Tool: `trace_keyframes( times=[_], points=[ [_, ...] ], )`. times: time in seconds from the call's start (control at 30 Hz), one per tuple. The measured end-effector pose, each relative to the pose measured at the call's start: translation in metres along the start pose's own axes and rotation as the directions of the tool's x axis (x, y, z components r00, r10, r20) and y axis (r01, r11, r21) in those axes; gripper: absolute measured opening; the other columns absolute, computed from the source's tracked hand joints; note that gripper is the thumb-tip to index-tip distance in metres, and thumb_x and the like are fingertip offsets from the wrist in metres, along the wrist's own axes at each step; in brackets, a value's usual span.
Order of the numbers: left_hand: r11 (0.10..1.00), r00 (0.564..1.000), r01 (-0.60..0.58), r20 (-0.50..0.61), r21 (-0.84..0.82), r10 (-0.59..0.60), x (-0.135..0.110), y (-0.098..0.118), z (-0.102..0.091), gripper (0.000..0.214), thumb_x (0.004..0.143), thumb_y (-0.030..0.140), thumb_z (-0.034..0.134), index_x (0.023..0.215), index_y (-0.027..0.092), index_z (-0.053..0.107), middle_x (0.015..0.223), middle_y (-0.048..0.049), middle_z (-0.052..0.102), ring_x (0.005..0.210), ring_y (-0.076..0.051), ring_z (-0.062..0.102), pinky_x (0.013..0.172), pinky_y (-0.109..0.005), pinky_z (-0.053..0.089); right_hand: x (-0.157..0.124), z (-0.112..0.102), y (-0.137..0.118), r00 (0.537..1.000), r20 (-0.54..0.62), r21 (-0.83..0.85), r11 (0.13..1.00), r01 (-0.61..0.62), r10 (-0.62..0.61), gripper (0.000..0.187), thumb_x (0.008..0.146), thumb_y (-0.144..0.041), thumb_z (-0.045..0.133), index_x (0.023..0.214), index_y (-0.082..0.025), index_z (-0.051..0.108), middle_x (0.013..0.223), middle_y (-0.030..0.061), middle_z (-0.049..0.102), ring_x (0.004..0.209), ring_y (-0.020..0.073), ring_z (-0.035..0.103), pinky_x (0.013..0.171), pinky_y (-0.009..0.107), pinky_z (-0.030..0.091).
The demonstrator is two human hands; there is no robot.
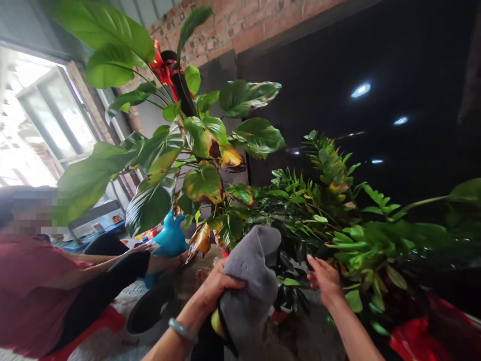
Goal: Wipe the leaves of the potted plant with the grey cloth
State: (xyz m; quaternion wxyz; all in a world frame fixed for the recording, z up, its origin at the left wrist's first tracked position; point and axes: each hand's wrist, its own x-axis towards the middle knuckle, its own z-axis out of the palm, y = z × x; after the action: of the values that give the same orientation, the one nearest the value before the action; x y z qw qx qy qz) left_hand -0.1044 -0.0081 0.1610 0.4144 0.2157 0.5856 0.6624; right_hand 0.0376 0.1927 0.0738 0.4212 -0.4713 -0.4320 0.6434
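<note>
My left hand, with a pale green bangle on its wrist, is closed round a bunched grey cloth. Part of the cloth hangs below the fingers. To the right, my right hand reaches among the dark leaves of a low, bushy potted plant. Its fingers are loosely bent and apart, and I see nothing held in them. Left of centre rises a tall broad-leaved plant, tied with a red ribbon near its top. Several of its lower leaves are yellow and brown.
A person in a pink top sits at the left on a red stool, one hand close to the tall plant's base. Near them are a blue bottle-like container and a black basin. A dark glossy panel stands behind the plants.
</note>
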Motion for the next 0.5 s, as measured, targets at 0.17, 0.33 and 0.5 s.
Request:
trace_keyframes(
  times=[0.17, 0.33, 0.5],
  points=[
    [0.976, 0.98, -0.193, -0.073, -0.103, 0.186, 0.029, 0.025, 0.019, 0.038, 0.037, 0.013, 0.077, 0.074, 0.013, 0.072, 0.067, -0.0032, 0.072, 0.061, -0.019, 0.063, 0.063, -0.029, 0.05, -0.014, 0.004, 0.005, 0.98, 0.196, -0.059, 0.997, 0.048, -0.035, 0.041, 0.04, -0.061, 0.063, 0.05, -0.022, 0.052, 0.04, -0.0027, 0.05, 0.031, 0.0101, 0.039, 0.032, 0.024, 0.026],
    [0.999, 0.999, 0.026, 0.029, 0.048, -0.027, 0.036, -0.02, 0.023, 0.035, 0.036, 0.009, 0.074, 0.071, 0.013, 0.07, 0.056, 0.0015, 0.067, 0.052, -0.015, 0.057, 0.053, -0.025, 0.045, -0.024, 0.0, 0.009, 0.938, 0.342, -0.121, 0.987, 0.102, -0.055, 0.037, 0.045, -0.059, 0.062, 0.046, -0.023, 0.052, 0.039, -0.0017, 0.053, 0.031, 0.0114, 0.041, 0.034, 0.025, 0.03],
    [0.998, 0.994, -0.037, 0.098, -0.042, 0.041, 0.017, 0.004, 0.021, 0.041, 0.034, 0.01, 0.075, 0.074, 0.013, 0.07, 0.064, 0.0005, 0.068, 0.061, -0.017, 0.06, 0.064, -0.027, 0.047, -0.03, 0.0, 0.013, 0.899, 0.431, -0.162, 0.974, 0.161, -0.077, 0.036, 0.051, -0.057, 0.058, 0.045, -0.023, 0.049, 0.045, 0.0003, 0.058, 0.033, 0.0119, 0.044, 0.036, 0.026, 0.031]
  ],
)
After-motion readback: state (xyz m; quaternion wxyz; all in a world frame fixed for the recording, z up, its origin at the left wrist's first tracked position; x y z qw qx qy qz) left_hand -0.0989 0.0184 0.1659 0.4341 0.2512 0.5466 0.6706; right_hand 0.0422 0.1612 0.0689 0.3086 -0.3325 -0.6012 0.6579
